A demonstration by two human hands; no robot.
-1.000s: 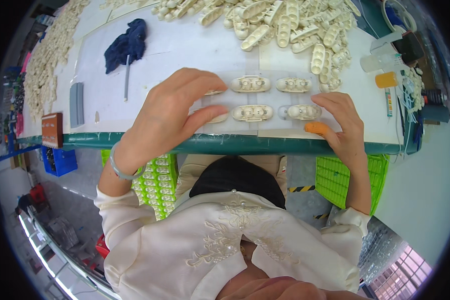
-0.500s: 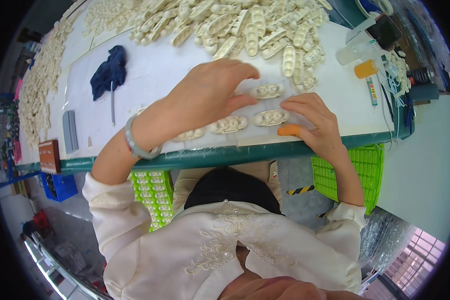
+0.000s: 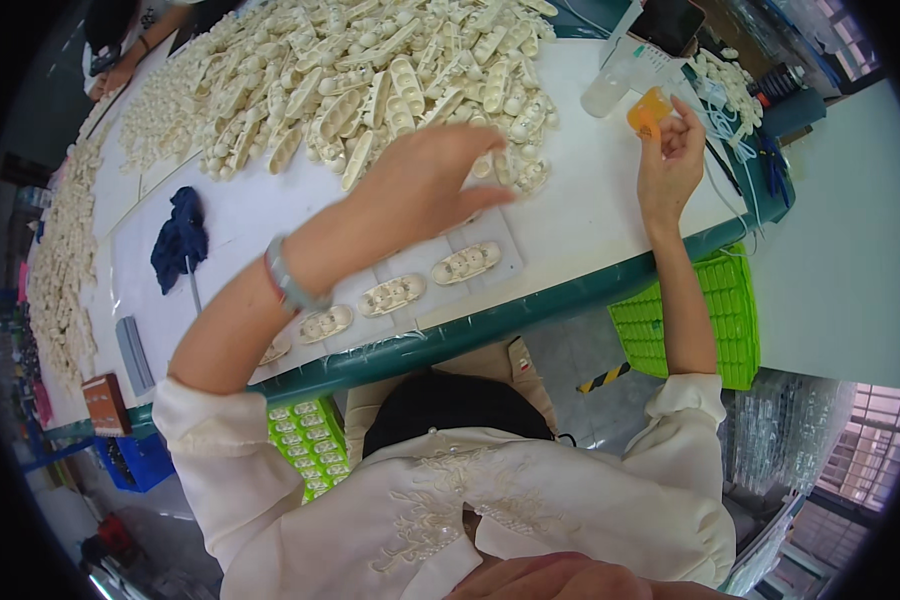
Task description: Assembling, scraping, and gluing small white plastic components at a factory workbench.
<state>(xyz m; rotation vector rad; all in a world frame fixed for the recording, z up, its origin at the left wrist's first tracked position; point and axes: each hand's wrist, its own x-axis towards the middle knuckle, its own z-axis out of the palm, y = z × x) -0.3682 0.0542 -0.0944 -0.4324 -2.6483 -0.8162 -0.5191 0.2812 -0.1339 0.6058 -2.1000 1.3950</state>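
Note:
My left hand (image 3: 420, 180) hovers over the table, slightly blurred, thumb and forefinger apart with nothing between them. Below it, cream pod-shaped pieces (image 3: 467, 263) with small balls inside stand in a slanting row along the near edge, partly hidden by my forearm. My right hand (image 3: 670, 165) is stretched to the right side of the table, an orange cover on its thumb. Its fingers curl in next to a small orange-yellow container (image 3: 654, 103); what they hold, if anything, is hidden.
A large heap of cream pods and balls (image 3: 370, 80) covers the far table. Left lie a dark blue cloth (image 3: 180, 240) and a grey block (image 3: 134, 355). A translucent bottle (image 3: 610, 85) and phone (image 3: 668, 25) stand right. Green crates (image 3: 685, 320) sit below. Another person's hand (image 3: 115, 78) shows far left.
My right hand has moved from the pod row to the orange-yellow container at the right. My left hand stays raised with its fingers apart. The whole view has shifted and tilted.

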